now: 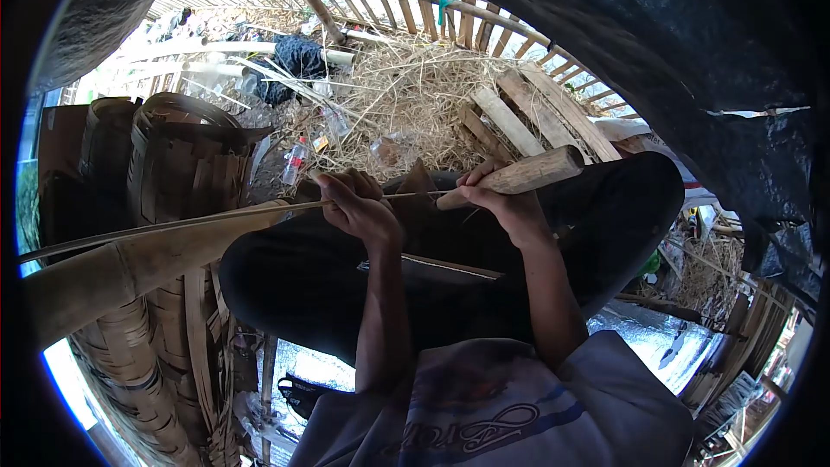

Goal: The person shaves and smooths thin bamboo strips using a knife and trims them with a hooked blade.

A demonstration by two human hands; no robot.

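My left hand [359,207] is closed round a long thin strip [216,218], which runs from the far left across to my other hand. My right hand [510,206] grips a thick wooden handle [527,176] that points up to the right; the tool's blade is hard to make out. The strip's right end meets the lower end of this handle. Under the strip on the left lies a thick bamboo pole [147,261]. A thin light-coloured piece [450,266] rests across my dark-clothed lap, below both hands.
Woven bamboo baskets [186,151] stand at the left. Straw [415,86], a plastic bottle [296,161] and wooden planks [540,112] lie ahead on the ground. A slatted bamboo fence [467,22] rises behind them. Dark sheeting [692,26] hangs at the upper right.
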